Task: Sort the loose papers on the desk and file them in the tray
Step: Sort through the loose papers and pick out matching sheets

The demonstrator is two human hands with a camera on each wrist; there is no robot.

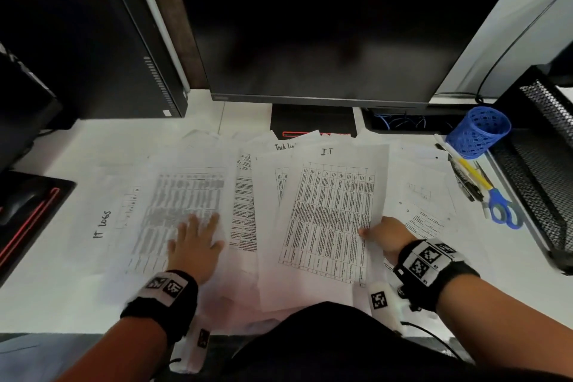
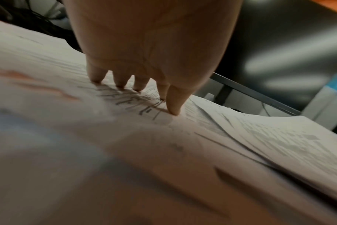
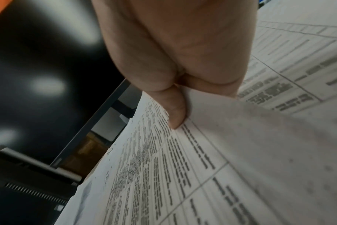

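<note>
Loose printed papers cover the white desk [image 1: 62, 304] in front of the monitor. My left hand [image 1: 195, 245] lies flat with straight fingers [image 2: 174, 103] pressing on a sheet with a printed table [image 1: 186, 195]. Beside it lies a page marked "IT LOGS" [image 1: 102, 223]. My right hand [image 1: 387, 236] pinches the right edge of a table sheet headed "I.T" [image 1: 328, 214], thumb [image 3: 175, 109] on top, the sheet lifted slightly. A black mesh tray [image 1: 539, 170] stands at the right edge of the desk.
A dark monitor [image 1: 325, 25] stands behind the papers, a black computer tower [image 1: 93, 40] at the back left. A blue mesh pen cup [image 1: 477, 133], pens [image 1: 468, 177] and blue-handled scissors [image 1: 502, 208] lie by the tray. A mouse on a black pad [image 1: 21, 205] is at left.
</note>
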